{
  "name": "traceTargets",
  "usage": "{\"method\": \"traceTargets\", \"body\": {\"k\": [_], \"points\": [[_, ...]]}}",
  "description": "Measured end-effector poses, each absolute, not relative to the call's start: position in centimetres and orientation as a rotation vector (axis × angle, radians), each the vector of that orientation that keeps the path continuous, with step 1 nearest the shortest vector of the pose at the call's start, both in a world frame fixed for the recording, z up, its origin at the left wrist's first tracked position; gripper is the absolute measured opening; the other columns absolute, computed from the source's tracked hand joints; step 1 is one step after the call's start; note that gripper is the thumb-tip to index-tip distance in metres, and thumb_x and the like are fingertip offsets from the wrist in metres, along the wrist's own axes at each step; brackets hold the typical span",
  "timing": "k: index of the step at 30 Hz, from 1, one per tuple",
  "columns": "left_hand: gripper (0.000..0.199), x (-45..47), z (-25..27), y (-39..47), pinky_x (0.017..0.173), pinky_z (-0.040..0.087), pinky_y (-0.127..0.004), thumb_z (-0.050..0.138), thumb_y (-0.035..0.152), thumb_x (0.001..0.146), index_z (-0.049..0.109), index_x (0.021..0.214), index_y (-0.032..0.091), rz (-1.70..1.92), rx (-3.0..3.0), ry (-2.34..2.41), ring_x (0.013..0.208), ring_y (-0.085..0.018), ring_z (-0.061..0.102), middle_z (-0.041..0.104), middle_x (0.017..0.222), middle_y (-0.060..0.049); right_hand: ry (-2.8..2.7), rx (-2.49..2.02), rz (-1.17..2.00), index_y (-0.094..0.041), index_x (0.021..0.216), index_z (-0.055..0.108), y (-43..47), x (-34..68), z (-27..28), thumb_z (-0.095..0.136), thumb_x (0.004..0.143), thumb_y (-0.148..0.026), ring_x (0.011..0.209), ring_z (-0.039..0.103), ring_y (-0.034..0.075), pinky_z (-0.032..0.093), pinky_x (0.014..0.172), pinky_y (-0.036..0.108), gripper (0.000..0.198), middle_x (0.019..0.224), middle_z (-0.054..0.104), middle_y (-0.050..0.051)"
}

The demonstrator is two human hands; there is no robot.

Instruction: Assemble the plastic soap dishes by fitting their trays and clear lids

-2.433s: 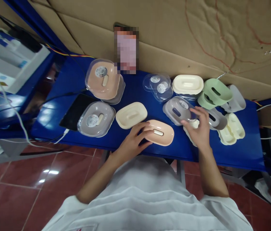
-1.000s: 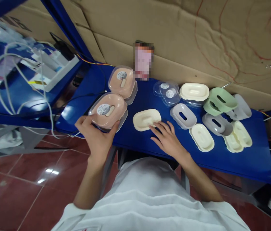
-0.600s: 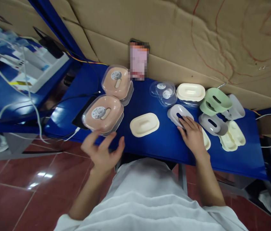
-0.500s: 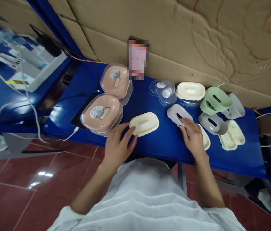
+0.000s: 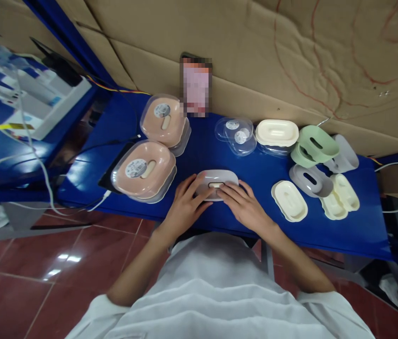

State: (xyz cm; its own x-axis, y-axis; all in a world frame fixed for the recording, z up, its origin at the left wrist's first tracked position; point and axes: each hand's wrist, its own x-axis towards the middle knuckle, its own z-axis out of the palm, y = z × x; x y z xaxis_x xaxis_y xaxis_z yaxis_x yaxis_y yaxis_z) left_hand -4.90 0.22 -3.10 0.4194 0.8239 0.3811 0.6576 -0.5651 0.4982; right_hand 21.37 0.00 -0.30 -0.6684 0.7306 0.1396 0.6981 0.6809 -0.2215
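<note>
At the far left we see a white tray [image 5: 72, 100] with a white cable [image 5: 45, 176] looping down beside it. On the blue table [image 5: 255, 174], a dark flat slab [image 5: 107, 175] lies partly under a pink lidded box [image 5: 155, 157], whose clear cover carries a round label; a second pink box [image 5: 168, 126] sits just behind it. Next we come to the left hand [image 5: 184, 207], its fingers bent narrow around the left end of a grey shell [image 5: 222, 175], the thumb low at its near edge. Behind, a phone [image 5: 196, 87] leans on the cardboard [image 5: 241, 56].

The grey shell lies on the table between our two hands, touching both, its long slot running crosswise. A cream strip [image 5: 216, 184] shows in that slot; it may belong to a piece beneath, though the fingers hide too much for us to be sure. Well behind it are clear lids [image 5: 240, 135]. The right hand [image 5: 250, 209] holds the shell's right end, fingers close together.

Farther right we find a cream dish [image 5: 277, 133] at the back, a cream tray [image 5: 290, 200] nearer us, a grey holder [image 5: 311, 180], green holders [image 5: 317, 143] behind it and pale cream pieces [image 5: 345, 193] beside it.
</note>
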Motion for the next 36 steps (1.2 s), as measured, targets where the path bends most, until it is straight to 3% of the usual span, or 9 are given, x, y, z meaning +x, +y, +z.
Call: {"method": "traceTargets", "body": {"k": [2, 5, 11, 13, 15, 19, 25, 31, 36], "points": [[0.048, -4.9, -3.2, 0.3, 0.124, 0.046, -0.073, 0.077, 0.024, 0.101, 0.067, 0.147, 0.033, 0.849, 2.437, 1.319, 0.159, -0.042, 0.047, 0.058, 0.164, -0.014, -2.708, -1.122, 0.224, -0.028, 0.158, 0.061, 0.6, 21.3, -0.2, 0.053, 0.109, -0.012, 0.153, 0.055, 0.024, 0.036, 0.134, 0.053, 0.052, 0.16, 0.065, 0.007], [0.048, -4.8, -3.3, 0.2, 0.125, 0.049, -0.067, 0.076, 0.023, 0.101, 0.067, 0.147, 0.031, 0.866, 2.392, 1.266, 0.163, -0.038, 0.042, 0.056, 0.166, -0.013, -2.618, -1.199, 0.172, -0.028, 0.158, 0.061, 3.0, 22.1, 0.8, 0.055, 0.113, -0.032, 0.155, 0.052, 0.027, 0.035, 0.133, 0.054, 0.046, 0.163, 0.061, 0.01], [0.042, -4.7, -3.1, 0.3, 0.127, 0.049, -0.065, 0.075, 0.021, 0.102, 0.067, 0.143, 0.027, 0.953, 2.331, 1.15, 0.164, -0.037, 0.04, 0.047, 0.17, -0.017, -2.348, -1.665, -0.05, -0.023, 0.171, 0.041, 13.9, 22.2, 2.3, 0.066, 0.107, -0.051, 0.168, 0.026, 0.046, 0.025, 0.132, 0.074, 0.075, 0.184, 0.02, 0.02], [0.044, -4.8, -2.9, 0.4, 0.127, 0.049, -0.063, 0.075, 0.021, 0.102, 0.065, 0.144, 0.027, 0.975, 2.3, 1.131, 0.163, -0.036, 0.041, 0.042, 0.172, -0.017, -2.385, -1.709, -0.002, -0.019, 0.171, 0.041, 17.0, 21.9, 2.2, 0.062, 0.109, -0.055, 0.165, 0.032, 0.046, 0.025, 0.131, 0.074, 0.075, 0.182, 0.022, 0.024], [0.051, -5.0, -2.7, 0.3, 0.127, 0.049, -0.06, 0.075, 0.023, 0.102, 0.061, 0.15, 0.029, 0.978, 2.245, 1.148, 0.163, -0.035, 0.041, 0.038, 0.174, -0.018, -2.378, -1.709, 0.036, -0.013, 0.163, 0.053, 18.5, 21.9, 2.2, 0.051, 0.113, -0.057, 0.159, 0.042, 0.043, 0.029, 0.13, 0.069, 0.066, 0.175, 0.039, 0.024], [0.087, -5.1, -2.5, 0.1, 0.128, 0.049, -0.058, 0.08, 0.028, 0.099, 0.032, 0.171, 0.033, 0.931, 2.094, 1.237, 0.163, -0.036, 0.043, 0.038, 0.174, -0.019, -2.26, -1.648, -0.012, -0.016, 0.151, 0.068, 15.9, 22.6, 2.6, 0.051, 0.114, -0.054, 0.16, 0.043, 0.038, 0.035, 0.132, 0.058, 0.055, 0.164, 0.057, 0.016], [0.112, -4.8, -2.7, -0.1, 0.127, 0.048, -0.061, 0.084, 0.033, 0.096, 0.008, 0.178, 0.029, 0.992, 2.066, 1.283, 0.165, -0.04, 0.039, 0.032, 0.177, -0.026, -2.144, -1.373, 0.249, -0.032, 0.171, 0.042, 2.7, 22.1, 1.8, 0.062, 0.11, -0.04, 0.158, 0.049, 0.033, 0.049, 0.128, 0.056, 0.064, 0.167, 0.052, 0.014], [0.101, -4.8, -2.4, 0.2, 0.123, 0.052, -0.061, 0.084, 0.037, 0.095, 0.022, 0.175, 0.034, 0.873, 2.14, 1.273, 0.155, -0.039, 0.053, 0.048, 0.17, -0.021, -2.353, -1.353, 0.275, -0.04, 0.175, 0.032, -2.6, 21.4, -1.2, 0.066, 0.107, -0.026, 0.167, 0.032, 0.04, 0.047, 0.129, 0.063, 0.077, 0.181, 0.029, 0.012], [0.099, -4.9, -2.8, 0.3, 0.119, 0.055, -0.06, 0.09, 0.034, 0.09, 0.032, 0.169, 0.029, 0.969, 2.117, 1.259, 0.15, -0.038, 0.058, 0.056, 0.163, -0.022, -2.484, -1.254, 0.207, -0.037, 0.168, 0.049, -1.5, 22.0, -1.1, 0.072, 0.104, -0.021, 0.17, 0.023, 0.041, 0.045, 0.13, 0.061, 0.069, 0.178, 0.036, 0.012]]}}
